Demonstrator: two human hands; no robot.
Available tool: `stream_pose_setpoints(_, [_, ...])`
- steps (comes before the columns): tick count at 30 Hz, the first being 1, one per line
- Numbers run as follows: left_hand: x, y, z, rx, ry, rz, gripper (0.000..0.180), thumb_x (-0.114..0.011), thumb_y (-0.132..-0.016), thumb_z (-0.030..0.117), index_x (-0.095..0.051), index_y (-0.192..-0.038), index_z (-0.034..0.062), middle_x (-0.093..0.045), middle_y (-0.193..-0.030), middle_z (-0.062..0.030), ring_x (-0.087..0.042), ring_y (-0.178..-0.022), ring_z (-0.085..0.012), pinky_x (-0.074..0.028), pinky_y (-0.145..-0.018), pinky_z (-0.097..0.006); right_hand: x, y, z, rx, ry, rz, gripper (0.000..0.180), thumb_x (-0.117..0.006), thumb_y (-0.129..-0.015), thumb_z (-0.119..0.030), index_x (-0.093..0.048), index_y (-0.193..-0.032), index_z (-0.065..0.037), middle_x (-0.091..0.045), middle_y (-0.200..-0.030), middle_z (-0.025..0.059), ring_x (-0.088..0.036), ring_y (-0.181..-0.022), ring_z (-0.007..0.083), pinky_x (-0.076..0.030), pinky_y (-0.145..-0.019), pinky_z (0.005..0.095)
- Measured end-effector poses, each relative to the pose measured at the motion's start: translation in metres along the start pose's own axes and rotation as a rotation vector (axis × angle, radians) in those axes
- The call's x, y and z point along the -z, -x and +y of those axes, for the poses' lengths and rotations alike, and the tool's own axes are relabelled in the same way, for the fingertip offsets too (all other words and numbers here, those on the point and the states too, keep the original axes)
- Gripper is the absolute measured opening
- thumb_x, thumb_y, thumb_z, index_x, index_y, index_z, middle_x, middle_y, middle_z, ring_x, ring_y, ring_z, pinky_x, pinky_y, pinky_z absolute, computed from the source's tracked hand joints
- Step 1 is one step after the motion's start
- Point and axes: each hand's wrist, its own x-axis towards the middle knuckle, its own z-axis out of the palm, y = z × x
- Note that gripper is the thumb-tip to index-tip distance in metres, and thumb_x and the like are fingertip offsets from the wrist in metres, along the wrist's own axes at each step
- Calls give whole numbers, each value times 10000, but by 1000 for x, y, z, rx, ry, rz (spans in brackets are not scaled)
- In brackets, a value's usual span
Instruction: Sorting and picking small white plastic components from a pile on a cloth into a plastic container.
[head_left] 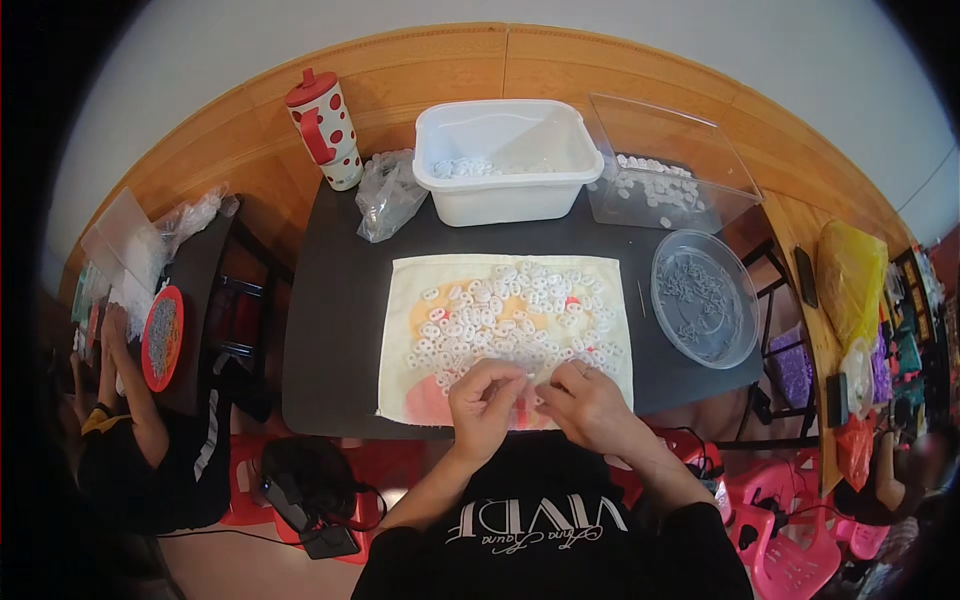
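Observation:
Both my hands are close together over the near edge of a pale yellow towel [400, 290]. My left hand [484, 408] is closed in a pinch, and what lies between its fingertips is too small to name. Just to its right, my right hand [588, 404] pinches too, with a small white bit showing at its fingertips. Beyond the hands, many small white plastic pieces with holes [480, 318] are spread over the towel. Several of them lie right by my fingers.
On the dark table [335, 330] stand a white tub [510, 205], a clear slanted bin [690, 150] of white pieces, a round clear tray [738, 350] of small grey parts, a plastic bag [388, 195] and a dotted tumbler [328, 125]. Another person [150, 450] works at the left.

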Motion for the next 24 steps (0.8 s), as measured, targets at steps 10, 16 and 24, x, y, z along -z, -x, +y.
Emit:
stream_pose_setpoints(10, [1,4,-5,129,49,-1,179,-664,-889,-60,-685,-1065,-34,-679,-921,-49,-641,-773,-90,-518,-699,-231,-2,3,-3,-48,-8,45,138,-694,-763,-33,-628,-881,-7,-539,-822,112,-566,-744,298,-470,-672,388])
stream_pose_setpoints(16, [2,2,1,146,105,-54,232,-655,-890,-75,-674,-1119,-37,-677,-941,-61,-639,-783,-91,-520,-711,-233,1,21,6,-137,-46,75,95,-675,-781,25,-642,-868,9,-599,-840,113,-627,-772,265,-499,-677,353])
stream_pose_setpoints(24, [-4,3,25,238,172,-243,381,-632,-860,-138,-645,-1224,-29,-667,-915,-33,-599,-771,-63,-477,-664,-202,0,18,15,-690,-1245,412,98,-642,-906,54,-684,-985,14,-671,-922,11,-612,-813,72,-486,-729,236])
